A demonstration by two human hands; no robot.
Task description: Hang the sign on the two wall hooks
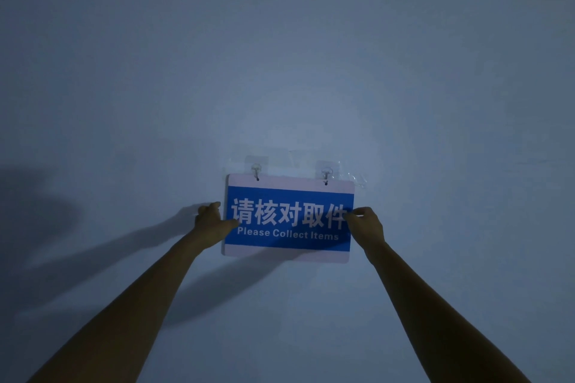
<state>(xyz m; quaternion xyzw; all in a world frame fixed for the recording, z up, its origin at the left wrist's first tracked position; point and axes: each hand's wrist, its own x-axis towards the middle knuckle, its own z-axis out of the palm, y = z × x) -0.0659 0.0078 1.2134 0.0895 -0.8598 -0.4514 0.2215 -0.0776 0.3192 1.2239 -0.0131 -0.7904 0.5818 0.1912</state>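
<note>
Two bare forearms are reaching up from the bottom corners toward a plain wall (280, 56). Sign (289, 218), blue with white borders, reading "Please Collect Items", is hanging flat against that wall, its top holes sitting at the left hook (256, 169) and right hook (326, 172). Left hand (210, 218) is pinching the sign's left edge; right hand (364, 222) is pinching the right edge, fingers closed on it.

The single head-worn camera faces a plain wall (280, 56) squarely, tilted slightly upward, at about arm's reach. Its wide angle takes in both forearms rising from the lower corners, with the sign (289, 218) just below centre.
</note>
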